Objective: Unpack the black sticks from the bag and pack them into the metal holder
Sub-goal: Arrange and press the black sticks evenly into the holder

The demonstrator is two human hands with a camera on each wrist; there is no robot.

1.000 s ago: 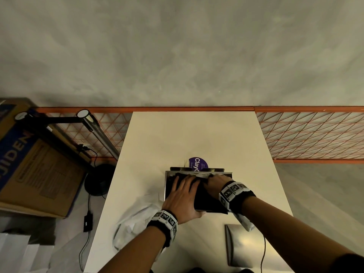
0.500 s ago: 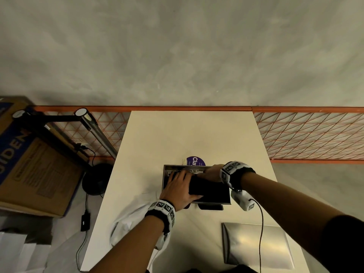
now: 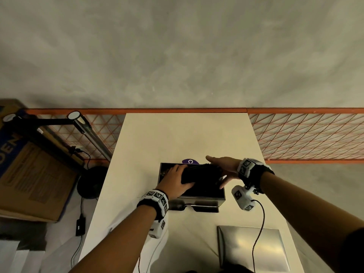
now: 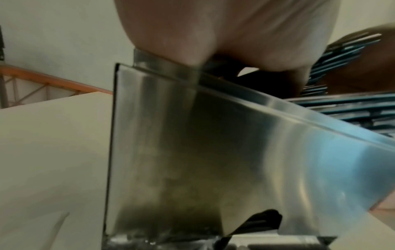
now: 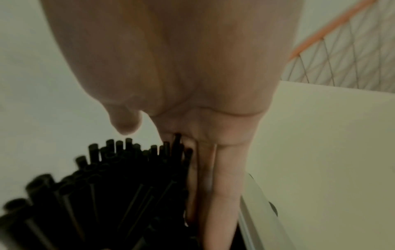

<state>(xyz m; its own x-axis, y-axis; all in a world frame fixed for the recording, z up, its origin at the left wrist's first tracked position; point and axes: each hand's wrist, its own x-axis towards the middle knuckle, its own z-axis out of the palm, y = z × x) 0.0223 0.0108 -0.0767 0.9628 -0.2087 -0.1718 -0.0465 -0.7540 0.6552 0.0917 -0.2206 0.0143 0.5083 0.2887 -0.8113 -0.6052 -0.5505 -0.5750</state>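
Observation:
The open-topped metal holder [image 3: 202, 197] stands mid-table, its shiny front wall [image 4: 213, 143] close in the left wrist view. A thick bundle of black sticks [image 3: 202, 174] lies across its top. My left hand [image 3: 175, 179] lies over the bundle's left part, fingers across it and thumb curled along its near side. At the bundle's right end my right hand [image 3: 224, 170] is held edgewise, fingers straight and thumb stretched out. In the right wrist view the stick ends [image 5: 119, 165] point at the palm, with the straight fingers [image 5: 222, 186] alongside them.
A flat metal lid [image 3: 252, 249] lies near the table's front right. A purple round label [image 3: 189, 161] shows behind the holder. The white bag [image 3: 164, 247] sits under my left forearm. A slot with black sticks [image 3: 204, 206] shows at the holder's foot. Orange mesh fencing runs behind the table.
My right hand came off the top of the bundle, swung round its far side and now stands open at its right end. The left hand stayed on the sticks.

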